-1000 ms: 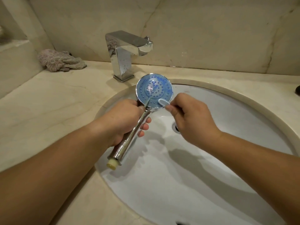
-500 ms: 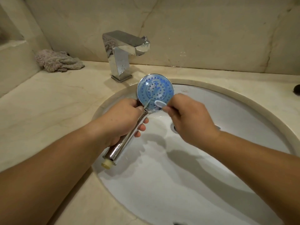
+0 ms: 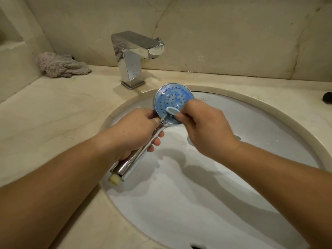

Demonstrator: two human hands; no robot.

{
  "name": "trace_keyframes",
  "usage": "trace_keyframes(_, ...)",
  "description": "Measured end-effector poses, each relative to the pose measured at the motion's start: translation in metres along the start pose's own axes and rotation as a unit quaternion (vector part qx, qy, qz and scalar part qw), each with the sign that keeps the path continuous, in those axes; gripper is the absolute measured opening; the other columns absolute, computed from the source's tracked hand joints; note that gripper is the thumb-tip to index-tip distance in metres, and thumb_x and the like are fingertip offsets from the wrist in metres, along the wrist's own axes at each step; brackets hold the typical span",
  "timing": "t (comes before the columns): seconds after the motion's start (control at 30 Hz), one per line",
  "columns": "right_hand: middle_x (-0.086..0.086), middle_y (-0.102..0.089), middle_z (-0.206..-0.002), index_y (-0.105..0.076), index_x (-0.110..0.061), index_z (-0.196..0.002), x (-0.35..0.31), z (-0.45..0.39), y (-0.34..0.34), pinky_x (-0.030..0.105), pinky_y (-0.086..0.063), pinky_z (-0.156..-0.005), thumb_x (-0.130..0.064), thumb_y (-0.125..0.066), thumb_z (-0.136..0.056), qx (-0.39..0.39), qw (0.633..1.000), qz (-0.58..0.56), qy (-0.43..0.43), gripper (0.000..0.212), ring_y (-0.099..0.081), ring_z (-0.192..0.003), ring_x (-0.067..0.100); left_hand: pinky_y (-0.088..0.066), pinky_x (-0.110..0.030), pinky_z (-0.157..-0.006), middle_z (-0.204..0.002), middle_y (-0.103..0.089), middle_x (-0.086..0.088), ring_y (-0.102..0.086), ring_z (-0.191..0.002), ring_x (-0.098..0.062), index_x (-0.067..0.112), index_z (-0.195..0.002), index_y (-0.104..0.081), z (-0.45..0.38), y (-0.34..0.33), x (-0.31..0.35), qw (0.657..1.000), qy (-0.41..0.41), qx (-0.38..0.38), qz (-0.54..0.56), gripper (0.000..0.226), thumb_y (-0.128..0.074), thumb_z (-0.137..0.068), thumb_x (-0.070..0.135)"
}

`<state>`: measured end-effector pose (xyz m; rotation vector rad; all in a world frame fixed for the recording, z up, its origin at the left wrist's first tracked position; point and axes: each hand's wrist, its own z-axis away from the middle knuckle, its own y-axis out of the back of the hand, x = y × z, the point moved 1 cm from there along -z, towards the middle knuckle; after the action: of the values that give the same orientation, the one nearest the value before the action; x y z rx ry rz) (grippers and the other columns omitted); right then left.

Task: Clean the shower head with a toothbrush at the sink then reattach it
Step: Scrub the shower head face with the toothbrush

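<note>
A chrome shower head (image 3: 172, 99) with a round blue nozzle face tilts up over the white sink basin (image 3: 206, 203). My left hand (image 3: 133, 132) grips its chrome handle, whose cream threaded end (image 3: 115, 180) sticks out below my wrist. My right hand (image 3: 203, 130) pinches a toothbrush (image 3: 171, 110) by the neck. Its pale head lies against the lower part of the blue face. The rest of the toothbrush is hidden in my hand.
A square chrome tap (image 3: 136, 51) stands behind the basin on the beige marble counter (image 3: 53, 114). A crumpled grey-pink cloth (image 3: 61, 64) lies in the back left corner. A small dark object (image 3: 327, 97) sits at the right edge. The drain is partly hidden by my right hand.
My right hand has slid the toothbrush head left and up across the blue face. The left hand keeps its grip on the handle, and the shower head has barely moved.
</note>
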<state>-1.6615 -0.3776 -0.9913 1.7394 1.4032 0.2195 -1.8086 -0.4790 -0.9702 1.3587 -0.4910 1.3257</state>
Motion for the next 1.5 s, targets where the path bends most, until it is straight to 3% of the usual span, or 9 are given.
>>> trace_keyframes(0.13,-0.007,-0.045,-0.071,-0.052,-0.015,-0.082,0.014,-0.012,0.009,0.031,-0.027,-0.060,-0.037,-0.052,-0.099,0.023,0.995,-0.010,-0.098,0.028,-0.043,-0.066,0.022,-0.054,-0.033,-0.058,-0.085,-0.070,-0.008,-0.063,-0.063,-0.016,0.017,-0.103,-0.067,-0.001,-0.001,-0.001,1.000,-0.003,0.001,-0.004,0.025,-0.043,-0.108,0.018)
trace_keyframes(0.27,-0.001,-0.051,-0.074,-0.053,-0.012,-0.081,-0.001,-0.003,0.004,0.036,-0.041,-0.057,-0.030,-0.053,-0.097,-0.005,1.000,0.015,-0.003,0.024,-0.048,-0.065,0.028,-0.056,-0.032,-0.058,-0.085,-0.071,-0.006,-0.065,-0.062,-0.014,0.018,-0.105,-0.068,-0.001,-0.002,-0.002,0.999,-0.023,0.007,-0.043,0.024,-0.044,-0.107,0.018)
trace_keyframes(0.4,-0.001,-0.051,-0.076,-0.050,-0.013,-0.083,0.008,-0.013,0.010,0.035,-0.037,-0.059,-0.035,-0.050,-0.099,0.008,0.997,0.009,-0.078,0.027,-0.048,-0.068,0.028,-0.056,-0.032,-0.057,-0.088,-0.071,-0.007,-0.065,-0.063,-0.015,0.019,-0.107,-0.068,-0.001,-0.002,-0.002,0.998,-0.026,0.011,-0.049,0.024,-0.044,-0.107,0.018)
trace_keyframes(0.53,0.005,-0.054,-0.075,-0.051,-0.012,-0.080,-0.013,-0.003,0.000,0.038,-0.042,-0.052,-0.033,-0.045,-0.097,-0.035,0.998,0.040,0.033,0.028,-0.050,-0.061,0.034,-0.055,-0.028,-0.054,-0.087,-0.072,-0.006,-0.066,-0.061,-0.013,0.020,-0.103,-0.069,-0.001,-0.005,-0.001,0.996,-0.040,0.015,-0.073,0.024,-0.045,-0.106,0.019)
trace_keyframes(0.67,0.000,-0.049,-0.075,-0.047,-0.015,-0.081,0.002,-0.017,0.012,0.036,-0.037,-0.058,-0.037,-0.048,-0.100,0.010,0.997,0.019,-0.075,0.029,-0.046,-0.067,0.029,-0.054,-0.026,-0.053,-0.090,-0.072,-0.005,-0.067,-0.064,-0.014,0.020,-0.107,-0.067,-0.001,-0.005,-0.001,0.995,-0.043,0.015,-0.092,0.022,-0.045,-0.107,0.021)
trace_keyframes(0.8,0.004,-0.051,-0.074,-0.050,-0.014,-0.078,-0.014,-0.007,0.003,0.036,-0.040,-0.053,-0.032,-0.049,-0.098,-0.009,0.999,0.041,0.006,0.027,-0.050,-0.062,0.034,-0.053,-0.024,-0.051,-0.091,-0.073,-0.006,-0.067,-0.062,-0.012,0.020,-0.104,-0.068,0.000,-0.007,0.000,0.994,-0.042,0.012,-0.104,0.023,-0.045,-0.106,0.021)
trace_keyframes(0.93,0.001,-0.052,-0.077,-0.049,-0.013,-0.082,0.002,-0.019,0.015,0.037,-0.038,-0.060,-0.037,-0.049,-0.099,0.018,0.995,-0.001,-0.101,0.030,-0.048,-0.070,0.029,-0.053,-0.022,-0.049,-0.091,-0.073,-0.005,-0.067,-0.061,-0.011,0.020,-0.107,-0.067,-0.001,-0.006,0.000,0.993,-0.043,0.015,-0.109,0.022,-0.045,-0.107,0.021)
trace_keyframes(1.03,-0.002,-0.049,-0.076,-0.046,-0.017,-0.079,-0.011,-0.014,0.011,0.034,-0.033,-0.059,-0.034,-0.052,-0.098,-0.006,0.999,-0.002,-0.050,0.026,-0.044,-0.067,0.026,-0.053,-0.020,-0.049,-0.092,-0.073,-0.004,-0.067,-0.061,-0.009,0.022,-0.107,-0.067,0.000,-0.008,0.001,0.991,-0.048,0.011,-0.122,0.021,-0.045,-0.107,0.023)
trace_keyframes(1.5,0.002,-0.053,-0.074,-0.052,-0.012,-0.081,0.001,-0.013,0.018,0.036,-0.039,-0.060,-0.038,-0.051,-0.099,0.028,0.996,-0.006,-0.088,0.032,-0.048,-0.069,0.028,-0.054,-0.026,-0.051,-0.090,-0.073,-0.008,-0.066,-0.061,-0.012,0.018,-0.106,-0.067,0.000,-0.008,0.001,0.994,-0.039,0.010,-0.097,0.024,-0.044,-0.107,0.018)
